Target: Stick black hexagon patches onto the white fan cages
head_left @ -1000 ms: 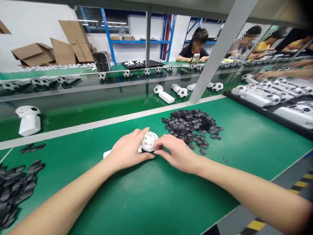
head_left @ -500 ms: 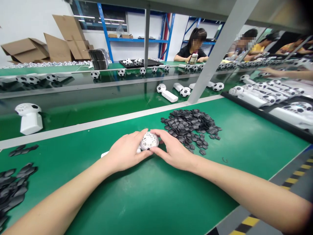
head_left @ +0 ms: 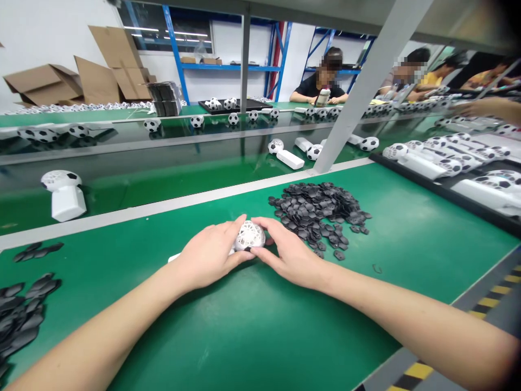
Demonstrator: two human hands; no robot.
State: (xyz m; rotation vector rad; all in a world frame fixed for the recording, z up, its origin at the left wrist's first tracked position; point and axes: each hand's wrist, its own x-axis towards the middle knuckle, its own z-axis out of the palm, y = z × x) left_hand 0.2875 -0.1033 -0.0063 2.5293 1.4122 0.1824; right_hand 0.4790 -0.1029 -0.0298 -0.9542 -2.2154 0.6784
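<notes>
"What've you got?"

"1 white ball-headed unit (head_left: 250,237) w/ a lattice top, at the green table (head_left: 228,326), between my hands. My L grip (head_left: 209,254) & R grip (head_left: 293,255) are both closed on it."

"And the trays?"

"Near tray (head_left: 442,190), R side: many white units, black-patched ball heads. Far tray (head_left: 258,105): a few ball heads. Cardboard boxes (head_left: 43,84), back L: can't tell what's in 'em. Black pcs (head_left: 315,209) lie piled loose, just past my R grip."

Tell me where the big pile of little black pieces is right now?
In the head view, the pile of black pieces is on the green table, just beyond the right hand and left of the black tray.
</notes>
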